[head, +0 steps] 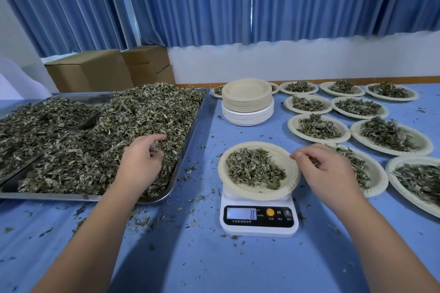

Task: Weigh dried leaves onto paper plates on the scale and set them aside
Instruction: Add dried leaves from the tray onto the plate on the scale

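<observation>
While left grip (142, 162) clutches leaves (107, 126), right grip (326, 169) pinches plate (273, 194) beside filled plates (425, 143).

Tray (47, 197) left end cut off; plate (217, 90) behind stack (247, 100) mostly hidden; scale (259, 223) labels illegible.

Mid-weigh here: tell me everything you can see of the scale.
The scale is a small white digital kitchen model, plastic by its look, with a black front panel carrying a lit display that reads 8, a round yellow button and smaller keys. It stands flat on the blue tablecloth, right of the metal tray. A paper plate of dried leaves rests on top and hides its platform. The right hand is at that plate's rim; neither hand touches the scale's body.
</observation>
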